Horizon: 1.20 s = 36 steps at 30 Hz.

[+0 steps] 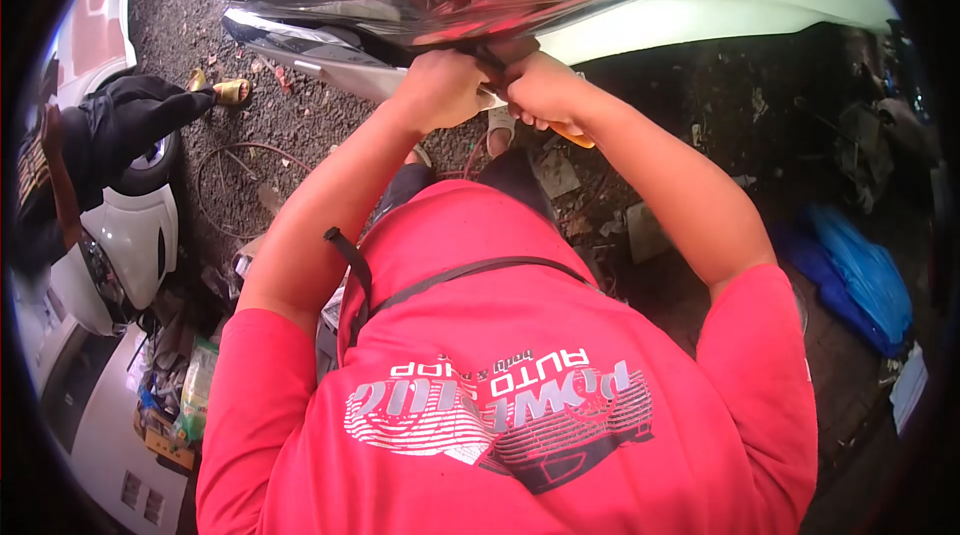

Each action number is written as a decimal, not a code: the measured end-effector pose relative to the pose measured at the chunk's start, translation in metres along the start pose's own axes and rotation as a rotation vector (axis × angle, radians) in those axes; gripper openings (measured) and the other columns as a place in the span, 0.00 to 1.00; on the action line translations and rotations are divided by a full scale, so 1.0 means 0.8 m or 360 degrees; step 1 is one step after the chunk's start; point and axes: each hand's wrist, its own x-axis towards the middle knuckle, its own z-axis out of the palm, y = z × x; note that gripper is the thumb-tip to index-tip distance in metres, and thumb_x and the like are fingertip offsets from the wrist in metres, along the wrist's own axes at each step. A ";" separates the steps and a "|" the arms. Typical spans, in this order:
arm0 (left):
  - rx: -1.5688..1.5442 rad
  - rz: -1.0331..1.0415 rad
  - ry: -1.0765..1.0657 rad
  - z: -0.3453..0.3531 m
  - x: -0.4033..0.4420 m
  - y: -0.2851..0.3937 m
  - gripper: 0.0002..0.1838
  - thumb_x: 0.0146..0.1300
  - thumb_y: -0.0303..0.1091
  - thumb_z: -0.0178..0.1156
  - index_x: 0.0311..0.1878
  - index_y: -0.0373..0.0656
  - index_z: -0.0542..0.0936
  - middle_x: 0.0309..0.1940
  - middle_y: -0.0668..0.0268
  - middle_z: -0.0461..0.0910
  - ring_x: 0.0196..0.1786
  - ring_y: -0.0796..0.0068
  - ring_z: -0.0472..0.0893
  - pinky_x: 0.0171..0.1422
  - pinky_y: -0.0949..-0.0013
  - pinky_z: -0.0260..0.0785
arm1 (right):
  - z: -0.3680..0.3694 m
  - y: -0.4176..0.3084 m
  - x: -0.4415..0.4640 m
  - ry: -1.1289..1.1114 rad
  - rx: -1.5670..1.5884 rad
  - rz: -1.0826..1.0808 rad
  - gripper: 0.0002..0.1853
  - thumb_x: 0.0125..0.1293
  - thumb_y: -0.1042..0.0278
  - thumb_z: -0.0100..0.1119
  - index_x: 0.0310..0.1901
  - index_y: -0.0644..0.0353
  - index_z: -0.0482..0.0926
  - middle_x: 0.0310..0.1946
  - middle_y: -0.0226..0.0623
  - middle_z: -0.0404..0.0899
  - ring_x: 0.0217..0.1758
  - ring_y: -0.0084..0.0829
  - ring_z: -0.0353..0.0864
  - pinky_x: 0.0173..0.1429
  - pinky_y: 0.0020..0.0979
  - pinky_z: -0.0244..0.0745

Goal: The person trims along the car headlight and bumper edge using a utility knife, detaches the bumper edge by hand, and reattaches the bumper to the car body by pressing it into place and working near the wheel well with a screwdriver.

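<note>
Both my hands are up against a white car, just below its headlight [480, 10]. My right hand [545, 87] is closed around a tool with an orange handle [574, 137]; the handle's end pokes out under my palm, and the tool's kind is hidden. Close beside it, my left hand [443, 90] has its fingers curled at a dark part under the lamp. What those fingers grip is hidden. The white bumper panel [345, 70] runs off to the left of my left hand.
At the left, a person in dark clothes [120, 125] sits by a white scooter [125, 245]. Blue plastic bags [850, 275] lie at the right. A thin hose [215, 160] curls over rough ground, and a cardboard piece [648, 233] lies near my feet.
</note>
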 end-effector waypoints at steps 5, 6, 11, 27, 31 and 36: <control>-0.0053 -0.0006 0.0017 0.000 -0.001 -0.002 0.15 0.61 0.44 0.72 0.52 0.63 0.95 0.46 0.58 0.92 0.52 0.51 0.89 0.60 0.51 0.81 | -0.001 0.026 0.005 0.0279 -0.0614 -0.0470 0.12 0.70 0.71 0.56 0.47 0.63 0.88 0.30 0.42 0.87 0.33 0.37 0.89 0.35 0.40 0.81; -0.0072 0.0026 0.0057 0.002 0.000 -0.004 0.15 0.61 0.45 0.72 0.51 0.62 0.94 0.46 0.58 0.92 0.52 0.50 0.89 0.59 0.50 0.81 | 0.001 0.030 0.001 0.0546 -0.0924 -0.0768 0.12 0.69 0.70 0.57 0.47 0.62 0.88 0.33 0.44 0.90 0.37 0.42 0.92 0.39 0.45 0.84; -0.0030 0.0013 0.0067 0.000 0.004 -0.003 0.16 0.60 0.46 0.71 0.51 0.60 0.94 0.46 0.57 0.92 0.52 0.49 0.89 0.59 0.49 0.81 | 0.015 0.008 -0.033 0.0535 -0.1439 -0.0741 0.11 0.68 0.68 0.60 0.48 0.58 0.86 0.41 0.48 0.91 0.49 0.54 0.91 0.52 0.52 0.85; -0.0022 0.0153 0.0000 0.000 0.005 -0.004 0.15 0.63 0.42 0.69 0.52 0.67 0.94 0.45 0.61 0.92 0.50 0.52 0.90 0.58 0.50 0.82 | -0.008 -0.001 -0.003 -0.0069 0.0077 0.0184 0.14 0.68 0.67 0.59 0.49 0.62 0.89 0.45 0.56 0.90 0.54 0.61 0.87 0.57 0.53 0.81; -0.0050 0.0102 0.0050 0.001 0.002 -0.005 0.16 0.61 0.42 0.71 0.52 0.66 0.94 0.46 0.62 0.92 0.50 0.53 0.90 0.58 0.51 0.82 | 0.002 0.007 -0.013 0.0403 -0.0709 -0.0429 0.13 0.68 0.68 0.58 0.48 0.62 0.88 0.45 0.57 0.89 0.53 0.61 0.87 0.56 0.53 0.81; -0.0046 0.0151 0.0092 -0.003 0.001 -0.001 0.16 0.61 0.44 0.71 0.52 0.67 0.94 0.45 0.62 0.92 0.50 0.53 0.90 0.58 0.52 0.82 | 0.003 -0.005 -0.022 0.0446 -0.1014 -0.0515 0.13 0.69 0.71 0.55 0.47 0.63 0.88 0.43 0.56 0.90 0.48 0.56 0.90 0.54 0.51 0.83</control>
